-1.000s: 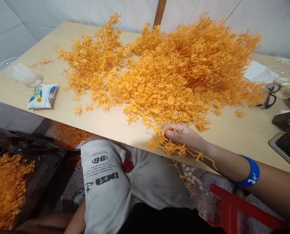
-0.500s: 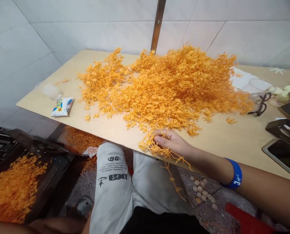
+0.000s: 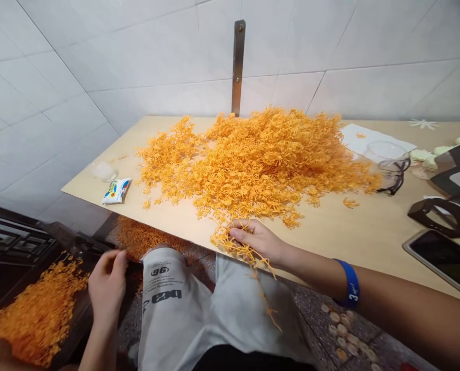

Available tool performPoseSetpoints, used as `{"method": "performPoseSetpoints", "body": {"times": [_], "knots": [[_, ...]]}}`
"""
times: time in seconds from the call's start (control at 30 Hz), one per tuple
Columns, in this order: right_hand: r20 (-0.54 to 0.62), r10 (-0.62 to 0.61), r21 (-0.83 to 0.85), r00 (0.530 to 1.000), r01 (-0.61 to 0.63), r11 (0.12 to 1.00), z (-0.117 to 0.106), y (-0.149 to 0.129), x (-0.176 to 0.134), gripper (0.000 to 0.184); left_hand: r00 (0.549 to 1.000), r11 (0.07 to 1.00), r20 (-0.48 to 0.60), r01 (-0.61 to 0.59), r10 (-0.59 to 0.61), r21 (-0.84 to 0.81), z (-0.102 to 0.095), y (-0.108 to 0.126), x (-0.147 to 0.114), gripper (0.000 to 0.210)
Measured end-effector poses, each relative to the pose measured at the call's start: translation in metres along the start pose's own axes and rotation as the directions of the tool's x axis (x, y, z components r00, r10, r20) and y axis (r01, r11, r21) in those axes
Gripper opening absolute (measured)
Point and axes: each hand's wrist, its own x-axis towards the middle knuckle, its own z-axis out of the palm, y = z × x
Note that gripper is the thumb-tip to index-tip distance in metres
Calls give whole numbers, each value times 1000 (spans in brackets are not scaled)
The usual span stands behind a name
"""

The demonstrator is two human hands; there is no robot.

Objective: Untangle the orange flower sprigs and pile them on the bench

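loose orange pieces point(image 3: 32, 322) lie heaped on the dark wooden seat point(image 3: 74, 322).

One head-worn camera looks forward and down from above the lap point(image 3: 179, 322), across the table point(image 3: 342, 232) to the wall point(image 3: 156, 51).

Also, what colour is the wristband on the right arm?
The wristband is blue with white markings; best seen in the head view.

Soft light spreads evenly over the pale wall point(image 3: 168, 62) and tabletop point(image 3: 369, 221), the floor point(image 3: 325, 335) below sits dimmer, the left hand point(image 3: 108, 281) looks slightly blurred, and wide-angle distortion stretches the right forearm point(image 3: 400, 314) toward the frame's edge.
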Motion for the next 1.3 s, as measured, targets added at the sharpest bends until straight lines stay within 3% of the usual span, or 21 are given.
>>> {"method": "performPoseSetpoints", "body": {"times": [0.07, 0.13, 0.2, 0.3, 0.4, 0.47, 0.53, 0.6, 0.7, 0.8, 0.9, 1.0, 1.3], "knots": [[-23, 3, 24, 1000, -3, 1000, 0, 1, -1, 48, 979, 978, -36, -200, 198, -60, 21, 43, 24, 23], [-30, 8, 39, 1000, -7, 999, 1, 2, -2, 47, 925, 920, 20, -376, 380, -107, 51, 87, 42, 22], [-43, 38, 80, 998, -34, 996, 1, 3, -2, 46, 881, 886, 105, -453, 462, -100, 80, 118, 54, 23], [-88, 73, 168, 993, -57, 984, 1, 6, -2, 44, 826, 853, 232, -520, 514, -36, 106, 130, 55, 34], [-160, 9, 193, 987, 22, 981, 1, 8, -1, 42, 802, 828, 224, -558, 554, -51, 109, 120, 40, 37], [-177, -34, 179, 984, 66, 982, 1, 9, 0, 41, 827, 836, 130, -531, 546, -138, 103, 117, 23, 35], [-164, -59, 149, 985, 84, 985, 0, 9, -1, 41, 875, 852, 96, -428, 474, -302, 96, 120, 3, 34], [-146, -77, 113, 986, 94, 989, 0, 8, -1, 41, 900, 847, 214, -246, 380, -472, 91, 127, -16, 37], [-118, -100, 70, 988, 108, 992, -1, 7, -2, 40, 841, 815, 428, -27, 332, -579, 88, 138, -35, 42], [-112, -143, 16, 983, 146, 989, 0, 5, -2, 38, 810, 812, 445, -63, 381, -580, 88, 144, -41, 39], [-163, -174, -68, 971, 165, 984, 1, 3, -3, 34, 848, 824, 373, -123, 377, -554, 88, 147, -38, 26], [-185, -186, -129, 965, 164, 978, 3, 2, -5, 30, 869, 831, 370, -81, 330, -550, 87, 149, -34, 18], [-164, -169, -145, 972, 145, 979, 3, 4, -8, 33, 752, 824, 592, 119, 290, -555, 80, 149, -29, 26]]}}
